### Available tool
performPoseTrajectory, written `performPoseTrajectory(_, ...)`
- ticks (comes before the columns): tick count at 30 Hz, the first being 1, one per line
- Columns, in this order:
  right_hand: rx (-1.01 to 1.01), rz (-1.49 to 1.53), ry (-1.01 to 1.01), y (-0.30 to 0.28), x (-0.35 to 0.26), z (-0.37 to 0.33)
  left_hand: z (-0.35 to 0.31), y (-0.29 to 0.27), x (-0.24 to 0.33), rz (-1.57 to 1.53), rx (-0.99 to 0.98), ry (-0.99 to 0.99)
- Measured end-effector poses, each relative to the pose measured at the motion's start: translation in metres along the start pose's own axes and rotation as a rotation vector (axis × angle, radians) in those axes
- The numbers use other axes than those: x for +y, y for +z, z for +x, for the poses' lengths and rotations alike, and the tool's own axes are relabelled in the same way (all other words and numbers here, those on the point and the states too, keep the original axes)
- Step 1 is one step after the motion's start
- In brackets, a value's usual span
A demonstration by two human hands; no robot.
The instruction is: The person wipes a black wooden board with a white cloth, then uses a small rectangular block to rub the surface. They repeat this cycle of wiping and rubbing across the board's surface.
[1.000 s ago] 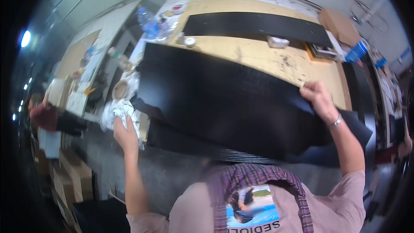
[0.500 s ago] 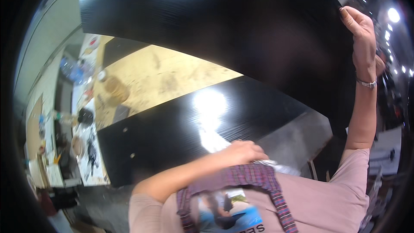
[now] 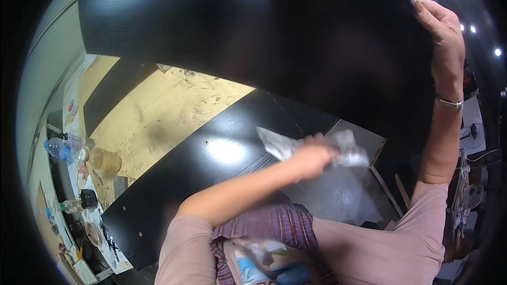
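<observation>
Over a yellow-topped counter [image 3: 158, 111], as the head camera sees it, a large black panel [image 3: 237, 26] is held aloft, its right edge pinched in the right hand [image 3: 443, 34]. The left hand [image 3: 311, 158] grips a bunched white cloth [image 3: 349, 150] near the right end of a second black board [image 3: 237, 132], which lies across the counter's near side. Wiping appears to be the step in hand; the next move likely calls for pressing the cloth flat on a black face while the right hand steadies the raised panel. The panel's upper part runs out of frame, and some of the right hand's fingers are hidden behind its edge. Motion blur leaves unclear whether cloth and board touch.
</observation>
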State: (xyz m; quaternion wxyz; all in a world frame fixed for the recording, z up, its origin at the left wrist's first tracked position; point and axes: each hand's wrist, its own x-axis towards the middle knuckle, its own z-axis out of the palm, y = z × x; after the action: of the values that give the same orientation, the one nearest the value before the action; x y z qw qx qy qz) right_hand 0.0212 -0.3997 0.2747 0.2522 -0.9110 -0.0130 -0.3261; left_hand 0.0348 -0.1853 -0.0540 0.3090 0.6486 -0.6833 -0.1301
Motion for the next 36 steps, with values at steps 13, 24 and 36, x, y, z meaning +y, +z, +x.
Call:
performPoseTrajectory(13, -0.075, 0.086, 0.071, 0.067, 0.052, 0.011, -0.137, -0.051, 0.010, 0.254, 0.411, -0.342)
performPoseTrajectory(24, -0.519, 0.432, 0.141, 0.247, -0.038, -0.007, -0.599, -0.017, 0.206, 0.942, 1.217, -1.943)
performPoseTrajectory(36, -1.042, 0.443, 0.092, 0.402, -0.153, -0.066, -0.590, 0.031, 0.300, 0.516, 2.192, -1.440)
